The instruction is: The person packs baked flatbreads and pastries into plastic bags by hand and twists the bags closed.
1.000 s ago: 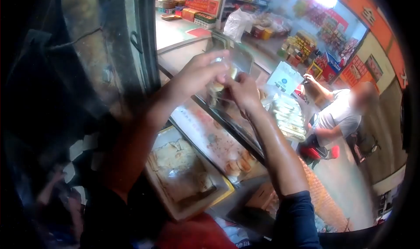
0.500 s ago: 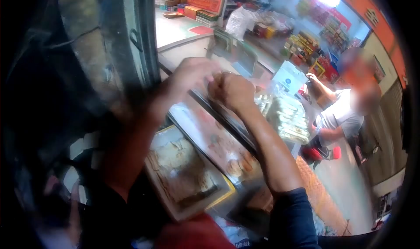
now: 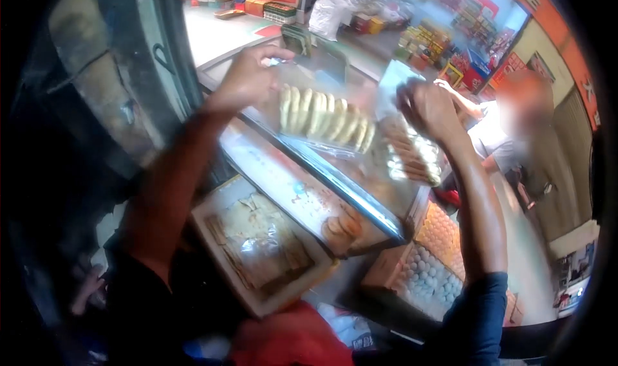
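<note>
My left hand (image 3: 248,76), at the upper centre-left, has its fingers closed on the top edge of a clear plastic bag. Inside this bag (image 3: 325,118) a row of pale, flat bread pieces lies side by side above the glass-edged case. My right hand (image 3: 431,108) is raised to the right, blurred, with its fingers curled; what they hold, if anything, cannot be made out. Just below it is a second clear bag (image 3: 412,153) of pale and brown long pieces. A light blue-white box (image 3: 396,76) stands behind, partly covered by my right hand.
A tub (image 3: 219,240) of flat dough-like sheets is below, beside a white tray (image 3: 283,176) with browned pieces. Eggs (image 3: 428,276) fill trays at lower right. A person (image 3: 499,134) in a light top is at the right. Shop goods (image 3: 428,41) stand behind.
My hands, close together before, have moved apart, the right one outward to the right. The bag with the row of bread now shows between them. The view has shifted, bringing the egg trays into sight.
</note>
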A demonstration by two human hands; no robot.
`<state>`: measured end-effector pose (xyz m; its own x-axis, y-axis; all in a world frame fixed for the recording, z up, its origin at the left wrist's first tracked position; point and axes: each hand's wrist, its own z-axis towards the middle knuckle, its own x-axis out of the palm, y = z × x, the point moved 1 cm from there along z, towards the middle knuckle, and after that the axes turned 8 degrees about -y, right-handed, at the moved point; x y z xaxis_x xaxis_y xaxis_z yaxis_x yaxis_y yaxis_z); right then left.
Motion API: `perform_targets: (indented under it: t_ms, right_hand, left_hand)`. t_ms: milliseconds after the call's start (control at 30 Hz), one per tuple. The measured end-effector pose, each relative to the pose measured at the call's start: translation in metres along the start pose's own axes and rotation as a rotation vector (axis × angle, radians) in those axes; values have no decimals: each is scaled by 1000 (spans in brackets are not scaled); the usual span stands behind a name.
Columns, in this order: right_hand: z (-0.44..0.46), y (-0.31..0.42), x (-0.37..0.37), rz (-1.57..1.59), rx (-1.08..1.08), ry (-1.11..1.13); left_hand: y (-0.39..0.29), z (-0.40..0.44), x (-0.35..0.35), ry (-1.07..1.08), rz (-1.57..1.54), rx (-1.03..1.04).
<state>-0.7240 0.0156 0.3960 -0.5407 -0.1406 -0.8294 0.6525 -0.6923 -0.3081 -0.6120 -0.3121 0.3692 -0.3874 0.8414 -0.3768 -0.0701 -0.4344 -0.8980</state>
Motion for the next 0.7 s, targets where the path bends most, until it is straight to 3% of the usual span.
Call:
perform_targets:
  t_ms: [33, 67, 100, 133, 167, 233, 267, 333, 400, 467, 533, 667, 700]
  right_hand:
    - [10, -3, -6, 180, -127, -160]
    - [26, -5, -10, 450, -7, -171]
    - [45, -2, -15, 984, 368, -184]
    - [52, -2, -17, 1201, 478, -132]
    - [59, -8, -18, 1198, 473, -132]
    - [63, -11, -24, 1207, 521, -171]
    - [61, -7, -29, 1217, 578, -212]
    - [57, -4, -22, 1260, 602, -246]
    - [43, 7, -17, 1263, 491, -278]
    - [40, 13, -4, 1240, 451, -113]
    - [49, 16, -3, 1269, 519, -136]
    - [57, 28, -10, 1267, 494, -202]
    - [53, 35, -6, 1228, 369, -225]
  left_hand:
    - [-22, -6, 0, -42, 245, 74]
    - [6, 24, -1, -124, 385, 472]
    - [-9, 33, -1, -242, 524, 651]
    - [-28, 35, -9, -370, 663, 829]
    - [-37, 39, -13, -368, 663, 829]
    - [-46, 41, -20, -399, 944, 855]
    - [-51, 37, -25, -397, 950, 846]
    - [-56, 32, -35, -194, 789, 442]
    - [-33, 25, -26, -79, 248, 29]
    - [-27, 5, -3, 120, -317, -34]
    - [-32, 4, 16, 289, -419, 30]
    - [-54, -4, 48, 284, -347, 31]
    - [-53, -7, 56, 363, -262, 42]
